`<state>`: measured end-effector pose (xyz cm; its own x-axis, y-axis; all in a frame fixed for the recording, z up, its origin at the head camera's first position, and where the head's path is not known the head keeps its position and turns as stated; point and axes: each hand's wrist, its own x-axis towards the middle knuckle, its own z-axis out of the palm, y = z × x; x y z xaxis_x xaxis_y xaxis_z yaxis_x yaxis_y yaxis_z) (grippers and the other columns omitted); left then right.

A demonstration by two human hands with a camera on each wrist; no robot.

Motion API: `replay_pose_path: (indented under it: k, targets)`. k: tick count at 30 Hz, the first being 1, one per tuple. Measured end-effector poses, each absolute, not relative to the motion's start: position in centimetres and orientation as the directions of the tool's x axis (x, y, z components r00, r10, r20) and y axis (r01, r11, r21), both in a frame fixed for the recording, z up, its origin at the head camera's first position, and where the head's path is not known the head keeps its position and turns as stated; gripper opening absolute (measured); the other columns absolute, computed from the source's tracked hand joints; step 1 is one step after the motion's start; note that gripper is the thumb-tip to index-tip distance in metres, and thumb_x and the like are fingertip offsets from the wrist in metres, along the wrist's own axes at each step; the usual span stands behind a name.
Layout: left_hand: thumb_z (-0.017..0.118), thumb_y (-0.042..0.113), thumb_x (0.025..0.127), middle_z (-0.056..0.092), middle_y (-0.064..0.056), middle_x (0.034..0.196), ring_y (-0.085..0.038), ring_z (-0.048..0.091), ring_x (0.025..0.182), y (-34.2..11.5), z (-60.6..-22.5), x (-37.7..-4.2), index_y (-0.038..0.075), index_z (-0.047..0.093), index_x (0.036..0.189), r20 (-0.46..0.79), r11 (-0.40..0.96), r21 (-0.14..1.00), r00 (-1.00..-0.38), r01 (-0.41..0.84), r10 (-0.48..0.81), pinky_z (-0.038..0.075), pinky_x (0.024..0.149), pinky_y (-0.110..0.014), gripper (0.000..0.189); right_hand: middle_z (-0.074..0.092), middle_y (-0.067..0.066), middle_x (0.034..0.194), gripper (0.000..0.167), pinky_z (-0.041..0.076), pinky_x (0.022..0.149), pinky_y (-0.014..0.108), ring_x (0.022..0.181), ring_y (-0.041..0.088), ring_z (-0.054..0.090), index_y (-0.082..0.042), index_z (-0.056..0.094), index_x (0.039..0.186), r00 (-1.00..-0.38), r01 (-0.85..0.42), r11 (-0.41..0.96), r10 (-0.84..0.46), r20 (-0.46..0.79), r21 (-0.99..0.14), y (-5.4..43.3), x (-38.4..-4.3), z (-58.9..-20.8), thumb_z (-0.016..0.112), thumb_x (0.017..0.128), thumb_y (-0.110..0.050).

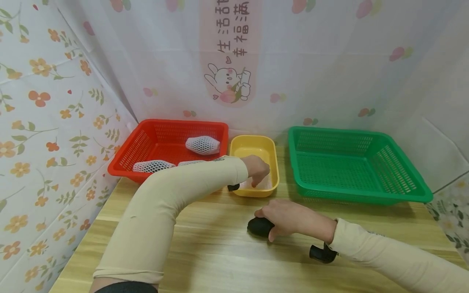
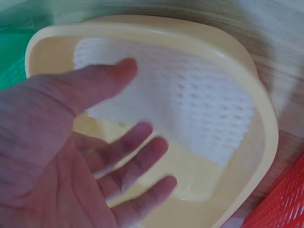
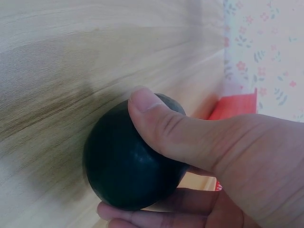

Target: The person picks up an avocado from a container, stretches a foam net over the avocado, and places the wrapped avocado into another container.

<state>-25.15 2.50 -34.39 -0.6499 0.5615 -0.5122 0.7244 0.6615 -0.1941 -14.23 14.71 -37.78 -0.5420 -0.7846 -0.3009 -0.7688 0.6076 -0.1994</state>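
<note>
My right hand (image 1: 287, 217) grips a dark, smooth avocado (image 1: 260, 227) just in front of the yellow bin. In the right wrist view, the thumb lies over the avocado (image 3: 135, 156) and fingers curl beneath it. My left hand (image 1: 257, 170) hovers over the yellow bin (image 1: 277, 171) with nothing in its grasp. The left wrist view shows its fingers spread and loosely bent above a white foam net sleeve (image 2: 190, 99), which lies flat against the bin's near side.
At the left stands a red basket (image 1: 124, 156) holding several white foam-netted pieces (image 1: 202, 145), some partly hidden by my left sleeve. A green basket (image 1: 366, 200) is at the right. A printed curtain hangs behind the wooden table (image 1: 220, 252).
</note>
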Motion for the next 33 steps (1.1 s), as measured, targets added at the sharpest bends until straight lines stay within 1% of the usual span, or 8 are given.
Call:
replay_pose_path:
  k: [4, 9, 12, 18, 25, 27, 29, 33]
  targets:
    - [0.083, 0.019, 0.088, 0.062, 0.002, 0.096, -0.014, 0.051, 0.086, 2.2, -34.3, -25.1, 0.015, 0.074, 0.095, -0.522, 0.675, -0.196, -0.658, 0.711, 0.542, 0.051, 0.076, -0.028, 0.012, 0.069, 0.0, 0.08, 0.052, 0.052, 0.063, 0.029, 0.067, 0.01, 0.061, -0.009, 0.072, 0.113, -0.541, -0.768, 0.609, -0.782, -0.309, -0.198, 14.6, -14.3, -37.7, 0.095, 0.071, -0.027]
    - [0.079, 0.021, 0.09, 0.062, 0.003, 0.092, -0.015, 0.051, 0.084, 1.9, -34.2, -25.2, 0.015, 0.074, 0.097, -0.555, 0.648, -0.213, -0.637, 0.731, 0.535, 0.05, 0.078, -0.027, 0.01, 0.069, -0.001, 0.081, 0.054, 0.054, 0.064, 0.03, 0.068, 0.011, 0.061, -0.008, 0.072, 0.115, -0.545, -0.764, 0.613, -0.78, -0.306, -0.201, 14.7, -14.2, -37.5, 0.095, 0.07, -0.027]
    - [0.077, 0.019, 0.091, 0.058, 0.002, 0.09, -0.015, 0.048, 0.082, 1.9, -34.4, -25.2, 0.014, 0.072, 0.099, -0.568, 0.632, -0.209, -0.619, 0.746, 0.543, 0.047, 0.074, -0.027, 0.01, 0.069, 0.0, 0.082, 0.054, 0.053, 0.064, 0.03, 0.068, 0.012, 0.061, -0.008, 0.072, 0.115, -0.542, -0.766, 0.609, -0.784, -0.303, -0.206, 14.7, -14.2, -37.4, 0.095, 0.07, -0.027]
    - [0.077, 0.01, 0.09, 0.055, 0.001, 0.087, -0.016, 0.047, 0.08, 1.8, -34.6, -25.2, 0.013, 0.066, 0.097, -0.54, 0.629, -0.196, -0.618, 0.752, 0.571, 0.044, 0.07, -0.027, 0.014, 0.071, 0.002, 0.084, 0.054, 0.054, 0.064, 0.03, 0.069, 0.012, 0.064, -0.008, 0.072, 0.116, -0.534, -0.771, 0.601, -0.79, -0.302, -0.21, 14.7, -14.3, -37.5, 0.095, 0.07, -0.028]
    - [0.066, 0.004, 0.093, 0.05, 0.0, 0.085, -0.015, 0.042, 0.073, 1.4, -34.2, -25.1, 0.013, 0.058, 0.093, -0.511, 0.599, -0.214, -0.611, 0.772, 0.605, 0.036, 0.061, -0.026, 0.012, 0.07, 0.0, 0.083, 0.052, 0.053, 0.063, 0.03, 0.068, 0.012, 0.062, -0.009, 0.072, 0.112, -0.524, -0.784, 0.585, -0.803, -0.284, -0.206, 14.8, -14.3, -37.8, 0.095, 0.069, -0.028]
    - [0.064, 0.005, 0.094, 0.051, 0.0, 0.087, -0.016, 0.042, 0.073, 1.2, -34.1, -25.1, 0.013, 0.059, 0.096, -0.48, 0.591, -0.236, -0.621, 0.772, 0.62, 0.038, 0.061, -0.028, 0.01, 0.07, 0.0, 0.084, 0.052, 0.053, 0.063, 0.03, 0.068, 0.011, 0.062, -0.009, 0.072, 0.112, -0.522, -0.786, 0.582, -0.805, -0.281, -0.209, 14.8, -14.4, -37.8, 0.095, 0.07, -0.028]
    - [0.063, 0.008, 0.095, 0.053, 0.0, 0.09, -0.016, 0.044, 0.074, 1.1, -33.9, -25.1, 0.013, 0.06, 0.104, -0.452, 0.573, -0.274, -0.63, 0.772, 0.632, 0.041, 0.064, -0.029, 0.01, 0.07, 0.0, 0.083, 0.052, 0.053, 0.063, 0.029, 0.068, 0.011, 0.062, -0.009, 0.072, 0.113, -0.524, -0.783, 0.586, -0.803, -0.284, -0.209, 14.8, -14.4, -37.7, 0.095, 0.07, -0.028]
    - [0.063, 0.015, 0.098, 0.061, -0.003, 0.105, -0.02, 0.056, 0.086, 0.4, -32.7, -24.7, 0.015, 0.057, 0.126, -0.351, 0.586, -0.289, -0.654, 0.757, 0.671, 0.051, 0.074, -0.035, 0.029, 0.071, 0.0, 0.084, 0.054, 0.053, 0.063, 0.029, 0.069, 0.011, 0.063, -0.008, 0.072, 0.116, -0.533, -0.77, 0.601, -0.791, -0.301, -0.214, 14.7, -14.3, -37.7, 0.094, 0.071, -0.027]
